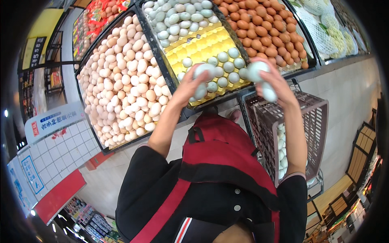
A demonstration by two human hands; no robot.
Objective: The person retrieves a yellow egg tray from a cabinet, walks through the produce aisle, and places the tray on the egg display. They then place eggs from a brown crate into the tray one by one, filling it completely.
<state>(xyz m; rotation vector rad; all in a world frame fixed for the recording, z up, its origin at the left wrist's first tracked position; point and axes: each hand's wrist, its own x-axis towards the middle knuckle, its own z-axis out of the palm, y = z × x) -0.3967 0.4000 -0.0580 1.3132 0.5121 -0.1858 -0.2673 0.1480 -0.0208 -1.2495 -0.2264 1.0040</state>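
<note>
My left hand [189, 85] grips pale blue-green eggs [204, 71] above the left side of a yellow moulded egg tray [197, 45]; two show at its fingers. In my right hand [279, 86] are more pale blue-green eggs [257, 71], one at the fingertips and one lower by the palm. That hand is at the tray's right edge, over the near end of a brown plastic crate [317, 127]. Several pale eggs [228, 66] sit in the tray's front cups, while cups farther back hold none. Behind them is a heap of blue-green eggs [179, 18].
Cream-coloured eggs [130, 88] fill the bin on the left; brown eggs [264, 30] fill the one on the right. Pale eggs [282, 152] lie inside the crate, which rests on a metal cart [319, 185]. A red apron [218, 142] hangs before me. Net-wrapped produce [319, 33] is at far right.
</note>
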